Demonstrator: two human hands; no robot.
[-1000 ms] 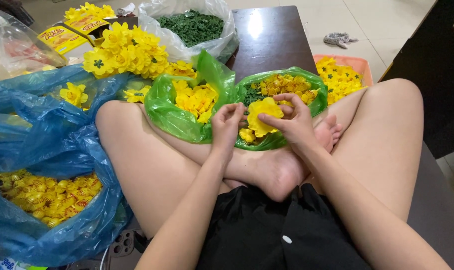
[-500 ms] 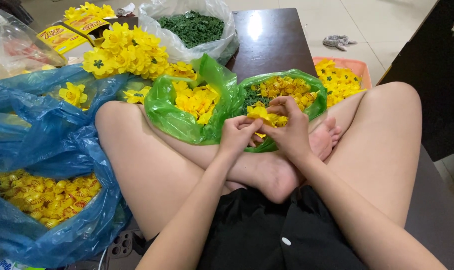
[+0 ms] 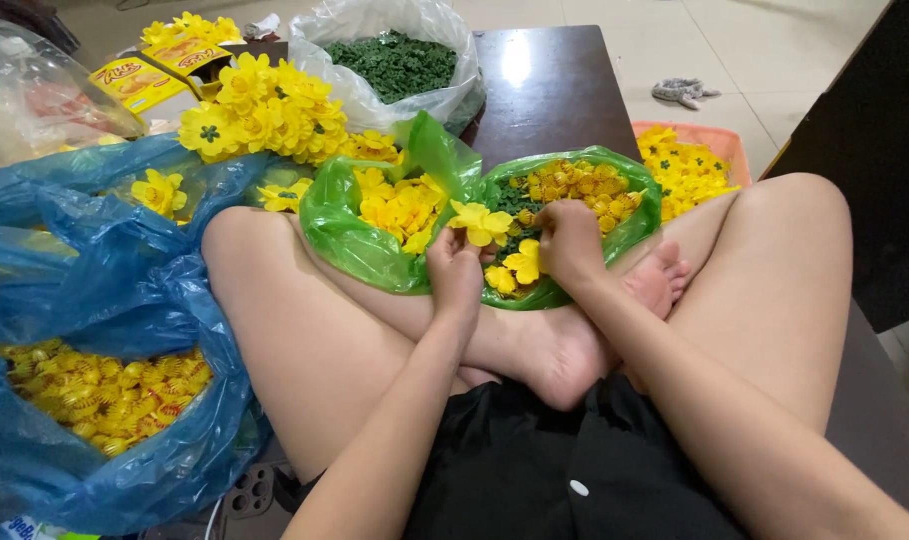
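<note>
I sit cross-legged on a dark wooden table [image 3: 550, 85]. My left hand [image 3: 456, 270] pinches a yellow plastic flower [image 3: 482, 222] by its base, just above my shins. My right hand [image 3: 569, 243] reaches into the right green plastic bag [image 3: 635, 222], fingers curled over small yellow and green flower parts; what it holds is hidden. A second green bag [image 3: 347, 232] of yellow petals lies right beside it on the left.
A blue bag [image 3: 95, 300] of small yellow pieces lies at my left knee. Behind it sit a heap of finished yellow flowers [image 3: 265, 110], a clear bag of green pieces [image 3: 395, 62] and an orange tray [image 3: 720, 150] of flowers.
My hands were pressed together over the right green bag. Now the left hand has lifted a yellow flower and the right hand has moved back into the bag.
</note>
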